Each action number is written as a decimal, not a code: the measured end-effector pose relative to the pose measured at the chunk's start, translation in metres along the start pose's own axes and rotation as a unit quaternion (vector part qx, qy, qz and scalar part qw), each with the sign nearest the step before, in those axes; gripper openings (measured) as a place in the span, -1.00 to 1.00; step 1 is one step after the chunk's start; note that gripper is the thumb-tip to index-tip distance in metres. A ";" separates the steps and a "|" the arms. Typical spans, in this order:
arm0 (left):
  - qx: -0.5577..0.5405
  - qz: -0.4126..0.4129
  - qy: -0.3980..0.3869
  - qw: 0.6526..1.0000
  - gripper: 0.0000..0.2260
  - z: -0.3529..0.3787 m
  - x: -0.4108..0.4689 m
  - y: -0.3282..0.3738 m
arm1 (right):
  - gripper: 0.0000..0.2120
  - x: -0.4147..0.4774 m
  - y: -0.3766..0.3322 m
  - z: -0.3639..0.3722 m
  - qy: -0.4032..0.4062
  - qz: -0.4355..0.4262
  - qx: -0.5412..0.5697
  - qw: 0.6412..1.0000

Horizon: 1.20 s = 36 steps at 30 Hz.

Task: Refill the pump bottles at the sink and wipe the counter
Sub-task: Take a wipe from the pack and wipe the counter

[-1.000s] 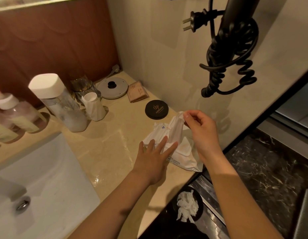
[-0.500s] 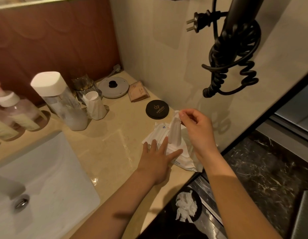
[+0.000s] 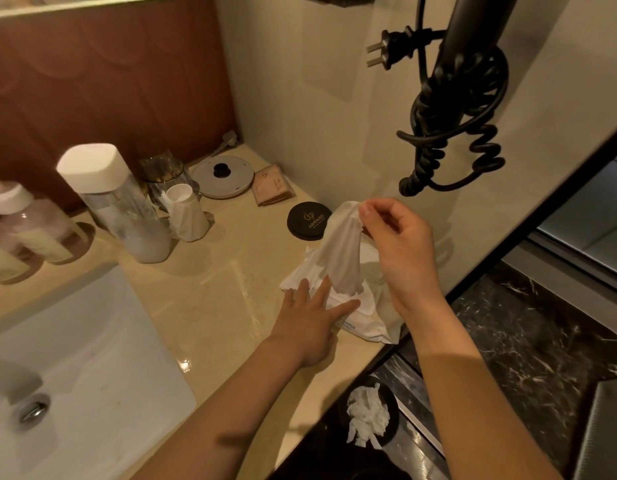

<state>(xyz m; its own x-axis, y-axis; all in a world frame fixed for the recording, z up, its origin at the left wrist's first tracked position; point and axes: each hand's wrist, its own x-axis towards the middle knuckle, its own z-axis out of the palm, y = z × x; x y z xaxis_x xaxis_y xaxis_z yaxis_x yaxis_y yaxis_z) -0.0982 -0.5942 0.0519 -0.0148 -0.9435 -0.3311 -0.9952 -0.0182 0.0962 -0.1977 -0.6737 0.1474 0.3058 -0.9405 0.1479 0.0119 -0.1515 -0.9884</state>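
White wipe (image 3: 341, 251), beige counter (image 3: 210, 292), black round coaster (image 3: 309, 220).

A black hair dryer (image 3: 473, 32) hangs on the wall, its coiled cord (image 3: 452, 123) looped around it and the plug (image 3: 386, 50) sticking out to the left. A round black coaster (image 3: 305, 221) lies near the wall. Behind it lie tan sachets (image 3: 272, 185) and a grey disc (image 3: 223, 176) with a black knob. Below, a dark bin (image 3: 369, 410) holds crumpled white tissue (image 3: 366, 415). The floor (image 3: 542, 341) is black marble.
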 end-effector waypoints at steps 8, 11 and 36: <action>-0.321 0.019 0.091 0.943 -0.61 0.002 -0.007 -0.010 | -0.93 -0.003 -0.021 0.010 0.000 -0.104 -0.052 0.993; -0.504 -0.017 0.205 0.839 -0.79 -0.007 -0.016 -0.010 | -0.93 -0.002 -0.029 0.014 -0.019 -0.155 -0.103 0.982; -0.781 -0.246 0.418 0.393 -0.81 -0.016 -0.099 -0.078 | -0.71 0.003 0.021 0.124 -0.220 0.145 -0.078 0.961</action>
<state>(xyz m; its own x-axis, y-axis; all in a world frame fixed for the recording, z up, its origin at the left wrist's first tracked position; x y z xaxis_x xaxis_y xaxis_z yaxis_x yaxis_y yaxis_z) -0.0176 -0.5047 0.0922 0.8290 -0.4660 -0.3093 0.4265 0.1690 0.8886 -0.0785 -0.6423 0.1228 0.6484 -0.7353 -0.1972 -0.2681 0.0219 -0.9631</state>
